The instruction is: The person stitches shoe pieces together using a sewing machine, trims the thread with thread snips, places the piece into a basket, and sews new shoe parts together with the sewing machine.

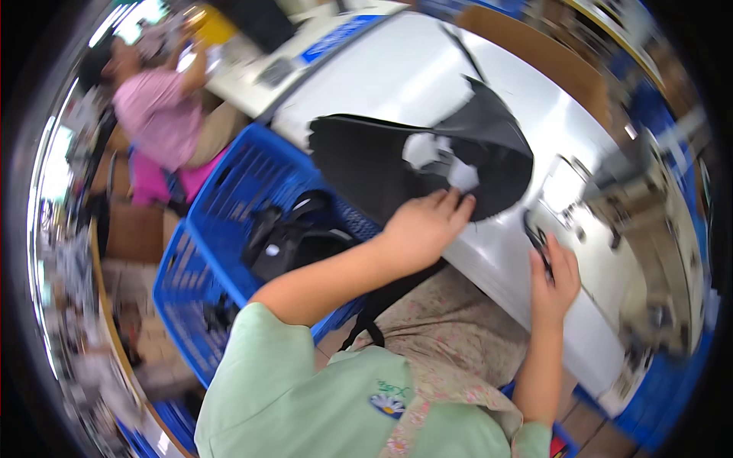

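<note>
A large black fabric piece (359, 153), curved and partly folded up, lies on the sewing table in front of me. White patches (463, 175) show inside its fold. My left hand (427, 231) rests at the near edge of the fabric, its fingers stretched over it beside the lowest white patch. To the right, apart from the fabric, my right hand (555, 278) is closed around a slim black looped tool (539, 243). Blur hides the tool's exact kind.
A sewing machine (649, 229) stands on the right of the white tabletop (553, 111). Blue plastic baskets (221, 191) with black pieces sit at my left. Brown cardboard (534, 49) lies beyond the table. A person in pink (156, 114) sits at the far left.
</note>
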`<state>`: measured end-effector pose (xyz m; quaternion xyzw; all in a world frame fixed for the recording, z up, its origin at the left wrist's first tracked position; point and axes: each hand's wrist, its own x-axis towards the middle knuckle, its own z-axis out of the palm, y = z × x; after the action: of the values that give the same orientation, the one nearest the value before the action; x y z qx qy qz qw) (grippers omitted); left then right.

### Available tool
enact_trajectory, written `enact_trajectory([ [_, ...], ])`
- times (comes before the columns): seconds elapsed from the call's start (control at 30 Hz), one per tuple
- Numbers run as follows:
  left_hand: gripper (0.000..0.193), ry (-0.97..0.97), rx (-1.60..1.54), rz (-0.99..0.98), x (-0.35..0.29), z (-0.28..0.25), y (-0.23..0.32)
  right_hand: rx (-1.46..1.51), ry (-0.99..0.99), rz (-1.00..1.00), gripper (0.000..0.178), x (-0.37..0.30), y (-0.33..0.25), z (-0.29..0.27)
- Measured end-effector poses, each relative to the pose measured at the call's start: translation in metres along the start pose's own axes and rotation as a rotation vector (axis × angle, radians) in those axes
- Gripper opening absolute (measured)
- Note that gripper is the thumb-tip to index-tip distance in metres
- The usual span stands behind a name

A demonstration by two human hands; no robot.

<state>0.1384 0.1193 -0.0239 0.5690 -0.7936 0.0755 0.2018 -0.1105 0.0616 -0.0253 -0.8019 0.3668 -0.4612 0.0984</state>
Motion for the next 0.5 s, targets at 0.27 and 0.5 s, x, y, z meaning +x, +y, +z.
enact_trajectory([
  [0.27, 0.023, 0.204, 0.027, -0.587, -0.167, 0.005, -0.017, 0.140, -0.101, 0.429, 0.037, -0.044, 0.032, 0.008],
  [0.5, 0.013, 0.229, -0.031, -0.817, -0.227, -0.002, -0.008, 0.074, -0.154, 0.438, 0.039, -0.033, 0.036, 0.013],
])
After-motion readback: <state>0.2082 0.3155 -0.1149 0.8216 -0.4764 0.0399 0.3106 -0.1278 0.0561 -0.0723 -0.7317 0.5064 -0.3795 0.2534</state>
